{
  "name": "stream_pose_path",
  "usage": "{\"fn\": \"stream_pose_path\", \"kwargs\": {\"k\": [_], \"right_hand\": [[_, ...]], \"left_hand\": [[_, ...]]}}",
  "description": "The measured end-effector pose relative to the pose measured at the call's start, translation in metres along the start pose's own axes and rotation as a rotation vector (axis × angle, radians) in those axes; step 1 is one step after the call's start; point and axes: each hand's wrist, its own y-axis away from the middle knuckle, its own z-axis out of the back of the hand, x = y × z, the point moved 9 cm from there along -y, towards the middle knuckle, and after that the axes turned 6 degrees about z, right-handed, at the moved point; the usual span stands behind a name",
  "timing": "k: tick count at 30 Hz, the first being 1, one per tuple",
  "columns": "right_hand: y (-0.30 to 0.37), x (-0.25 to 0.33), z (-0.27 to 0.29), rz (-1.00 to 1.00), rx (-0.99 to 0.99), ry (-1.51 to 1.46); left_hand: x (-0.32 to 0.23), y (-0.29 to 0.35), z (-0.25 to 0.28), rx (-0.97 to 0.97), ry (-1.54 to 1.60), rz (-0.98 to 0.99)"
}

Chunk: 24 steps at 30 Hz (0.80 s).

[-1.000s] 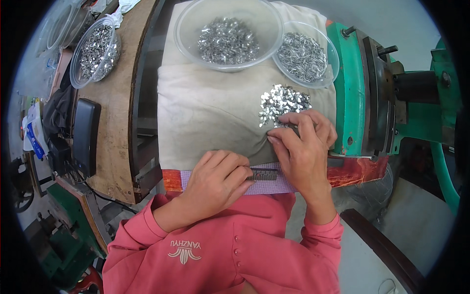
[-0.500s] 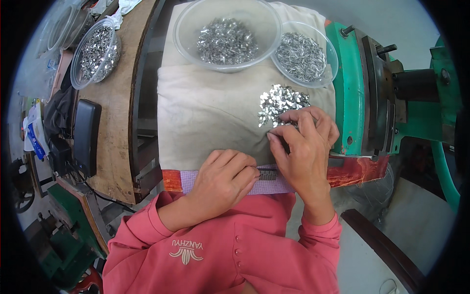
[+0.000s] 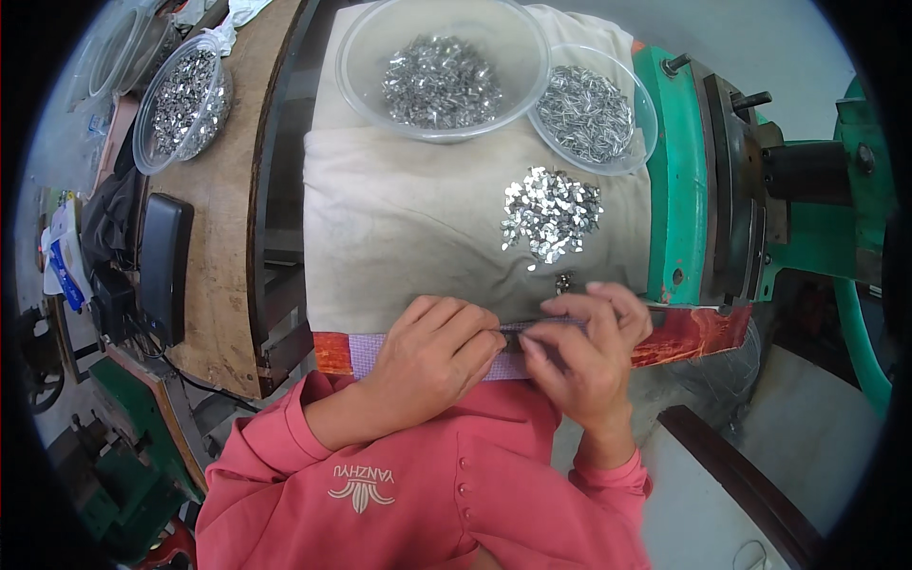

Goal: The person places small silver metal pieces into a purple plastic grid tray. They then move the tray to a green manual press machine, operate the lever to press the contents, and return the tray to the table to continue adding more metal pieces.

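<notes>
My left hand [image 3: 437, 347] is closed at the near edge of the cloth. Its fingertips pinch one end of a small dark grooved strip [image 3: 512, 328], mostly hidden between the hands. At the strip's other end is my right hand [image 3: 589, 351], thumb and forefinger drawn together and the other fingers curled loosely; whatever they hold is too small to make out. Beyond the right fingers lies a tiny clump of metal pieces [image 3: 564, 282]. Farther off, a pile of small shiny metal pieces [image 3: 551, 214] is spread on the beige cloth [image 3: 399, 218].
A large clear bowl [image 3: 347, 71] of metal parts stands at the back, beside a smaller tub [image 3: 649, 142] of thin metal pins. A green machine [image 3: 676, 190] borders the right side. On the left wooden table [image 3: 223, 256] are another tub [image 3: 142, 142] and a black box [image 3: 166, 266].
My right hand has come back from the metal pile to the dark strip by my left hand. A small clump of pieces now shows apart from the pile. The left hand has barely moved.
</notes>
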Motion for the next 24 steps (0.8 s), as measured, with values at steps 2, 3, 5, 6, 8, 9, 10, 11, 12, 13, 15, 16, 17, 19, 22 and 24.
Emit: {"fn": "stream_pose_path", "kwargs": {"k": [2, 3, 5, 6, 8, 9, 10, 11, 12, 13, 15, 16, 17, 19, 22, 24], "right_hand": [[0.012, 0.005, -0.007, 0.002, 0.02, 0.033], [0.014, 0.005, -0.008, -0.008, 0.026, -0.002], [0.009, 0.001, -0.002, -0.018, -0.01, 0.014], [0.006, -0.002, 0.0, -0.022, -0.026, 0.02], [-0.004, -0.012, 0.002, -0.036, -0.076, 0.074], [-0.01, -0.016, 0.003, -0.042, -0.101, 0.1], [-0.015, -0.019, 0.0, -0.047, -0.086, 0.118], [-0.021, -0.022, -0.003, -0.051, -0.071, 0.137], [-0.026, -0.023, -0.006, -0.056, -0.057, 0.156], [-0.027, -0.024, -0.011, -0.047, -0.05, 0.147], [-0.034, -0.02, -0.013, -0.021, -0.035, 0.163], [-0.037, -0.019, -0.013, -0.013, -0.027, 0.178], [-0.04, -0.019, -0.013, -0.012, -0.021, 0.17], [-0.044, -0.019, -0.014, -0.008, -0.011, 0.154], [-0.041, -0.02, -0.01, 0.001, -0.036, 0.081], [-0.034, -0.022, -0.004, -0.033, -0.052, 0.003]], "left_hand": [[-0.002, -0.001, 0.0, 0.014, -0.023, -0.017], [-0.002, -0.001, 0.0, 0.018, -0.019, -0.018], [-0.002, -0.001, 0.001, 0.021, -0.017, -0.021], [-0.001, -0.001, 0.004, 0.019, -0.012, -0.005], [0.0, -0.002, 0.01, 0.013, -0.003, 0.022], [0.002, -0.001, 0.011, 0.008, 0.0, 0.04], [0.004, 0.001, 0.012, 0.004, 0.001, 0.058], [0.007, 0.003, 0.013, 0.001, 0.002, 0.077], [0.008, 0.004, 0.013, 0.001, 0.007, 0.08], [0.01, 0.007, 0.013, 0.0, 0.01, 0.089], [0.013, 0.011, 0.013, 0.013, 0.006, 0.1], [0.013, 0.012, 0.012, 0.029, 0.003, 0.098], [0.013, 0.012, 0.011, 0.046, 0.001, 0.095], [0.014, 0.012, 0.012, 0.041, 0.016, 0.105], [0.014, 0.009, 0.013, 0.009, 0.032, 0.111], [0.013, 0.008, 0.013, -0.01, 0.029, 0.105]]}}
